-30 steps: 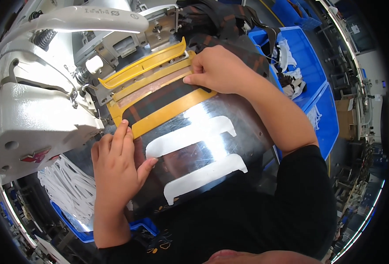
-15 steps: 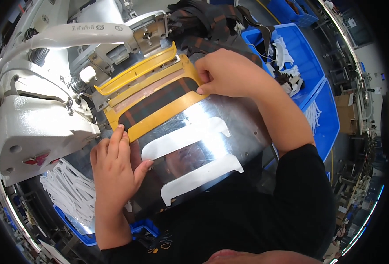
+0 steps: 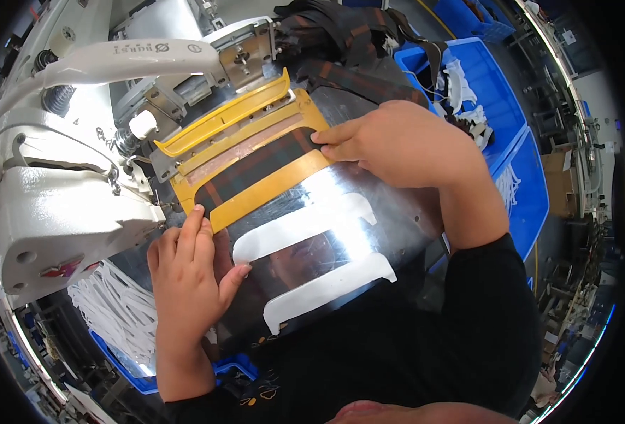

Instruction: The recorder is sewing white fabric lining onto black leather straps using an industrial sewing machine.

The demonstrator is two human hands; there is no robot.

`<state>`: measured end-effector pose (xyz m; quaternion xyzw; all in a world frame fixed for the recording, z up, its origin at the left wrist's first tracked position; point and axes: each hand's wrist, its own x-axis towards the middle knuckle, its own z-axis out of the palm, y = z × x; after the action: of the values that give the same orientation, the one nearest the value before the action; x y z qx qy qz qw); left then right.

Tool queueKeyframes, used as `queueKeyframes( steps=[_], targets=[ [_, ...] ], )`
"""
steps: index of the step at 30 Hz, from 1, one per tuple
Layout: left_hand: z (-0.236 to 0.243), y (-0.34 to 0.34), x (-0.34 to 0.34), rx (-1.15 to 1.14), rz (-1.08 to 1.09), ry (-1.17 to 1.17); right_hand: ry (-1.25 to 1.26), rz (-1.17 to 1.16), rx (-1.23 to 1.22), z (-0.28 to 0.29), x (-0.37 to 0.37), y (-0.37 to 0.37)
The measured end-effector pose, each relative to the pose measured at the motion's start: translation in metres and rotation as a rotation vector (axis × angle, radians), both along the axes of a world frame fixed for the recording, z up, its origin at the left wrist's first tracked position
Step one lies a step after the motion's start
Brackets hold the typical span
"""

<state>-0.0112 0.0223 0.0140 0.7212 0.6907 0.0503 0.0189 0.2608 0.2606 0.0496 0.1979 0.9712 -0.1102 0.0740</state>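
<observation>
A yellow-edged template frame (image 3: pixel 270 193) lies on the shiny metal plate by the sewing machine. Inside its cutout sits a strip of dark plaid fabric (image 3: pixel 261 167). At the strip's right end, my right hand (image 3: pixel 411 145) has thumb and forefinger closed on the fabric's edge, other fingers curled under. My left hand (image 3: pixel 189 272) rests with fingers stretched out and thumb spread; its forefinger touches the left corner of the fabric and frame. Nearer me lie two white curved-end strips, an upper one (image 3: pixel 302 227) beside my left thumb and a lower one (image 3: pixel 330 288).
A white sewing machine (image 3: pixel 72 212) stands close on the left. Behind the template, more plaid fabric (image 3: pixel 358 81) is heaped. Blue bins (image 3: pixel 528 187) with white pieces stand at right; a bundle of white strips (image 3: pixel 114 307) lies at lower left.
My right hand has shifted slightly and straightened its thumb and forefinger at the fabric's right end. The left hand stays at the left corner. The whole view has moved a little.
</observation>
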Motion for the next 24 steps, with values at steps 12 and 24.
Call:
queueKeyframes(
  steps=[12,24],
  targets=[
    [-0.007,-0.008,-0.001,0.292,0.052,-0.095,0.622,-0.339,-0.483,-0.03,-0.03,0.04],
    [-0.006,-0.006,0.001,0.382,0.032,-0.134,0.857,-0.385,-0.604,-0.057,-0.039,0.055]
  ],
)
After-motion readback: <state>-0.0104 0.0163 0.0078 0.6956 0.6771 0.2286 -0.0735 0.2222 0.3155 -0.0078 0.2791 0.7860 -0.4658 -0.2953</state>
